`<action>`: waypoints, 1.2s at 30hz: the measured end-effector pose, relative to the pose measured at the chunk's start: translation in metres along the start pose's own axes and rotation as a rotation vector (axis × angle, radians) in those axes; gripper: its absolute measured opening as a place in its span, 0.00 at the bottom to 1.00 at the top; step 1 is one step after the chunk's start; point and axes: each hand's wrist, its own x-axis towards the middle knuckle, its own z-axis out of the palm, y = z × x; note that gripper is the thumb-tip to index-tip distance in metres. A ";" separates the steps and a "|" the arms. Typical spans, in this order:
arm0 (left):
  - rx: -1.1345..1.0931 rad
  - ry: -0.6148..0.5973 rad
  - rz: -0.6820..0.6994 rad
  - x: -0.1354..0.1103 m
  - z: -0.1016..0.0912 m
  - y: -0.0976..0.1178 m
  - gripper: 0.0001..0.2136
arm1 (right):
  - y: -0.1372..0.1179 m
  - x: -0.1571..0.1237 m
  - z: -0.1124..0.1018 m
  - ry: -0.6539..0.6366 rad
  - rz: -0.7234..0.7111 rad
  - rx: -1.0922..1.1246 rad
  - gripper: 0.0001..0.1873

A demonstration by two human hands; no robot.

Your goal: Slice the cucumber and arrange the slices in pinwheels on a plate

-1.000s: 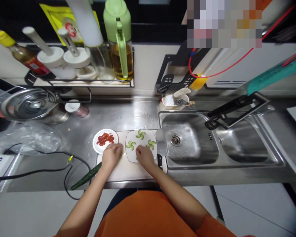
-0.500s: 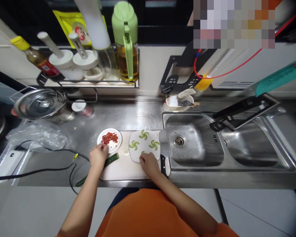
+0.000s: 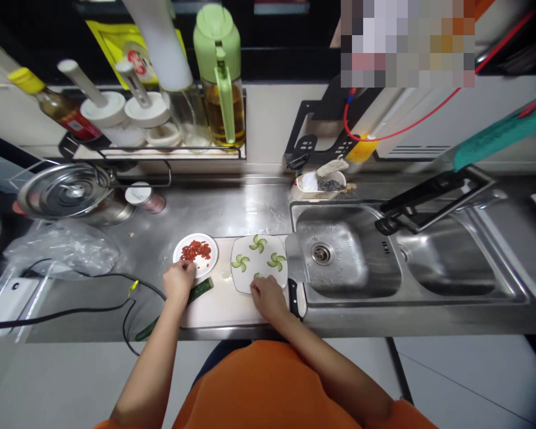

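My left hand (image 3: 178,282) is closed at the lower-left rim of a small round white plate (image 3: 214,257) that holds chopped red bits (image 3: 195,250). Whatever its fingers pinch is too small to make out. Over the front edge of a square white plate (image 3: 251,271), my right hand (image 3: 268,297) has its fingertips pressed together. Green cucumber slices (image 3: 259,243) form several pinwheels on that plate, and this hand partly covers the front one. Both plates rest on a pale cutting board (image 3: 223,307). A cut cucumber (image 3: 200,290) lies beside my left wrist, partly hidden by the forearm.
A cleaver (image 3: 297,298) lies right of the square plate, its blade reaching over the double sink (image 3: 352,286). Black cables (image 3: 93,308), a plastic bag (image 3: 62,250) and a lidded pot (image 3: 74,193) occupy the left. Bottles and jars (image 3: 147,113) stand on a rack behind.
The view has shifted slightly, so the background sits a little further left. Both hands stay almost where they were, beside the same plates.
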 end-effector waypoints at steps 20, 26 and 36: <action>-0.384 -0.107 0.511 -0.051 0.028 0.072 0.07 | 0.010 0.042 -0.005 0.160 -0.004 0.087 0.12; -0.340 -0.113 0.553 -0.051 0.041 0.076 0.08 | 0.004 0.062 -0.004 0.160 -0.038 0.122 0.11; -0.330 -0.092 0.584 -0.052 0.047 0.075 0.07 | 0.002 0.072 -0.004 0.077 -0.052 0.113 0.11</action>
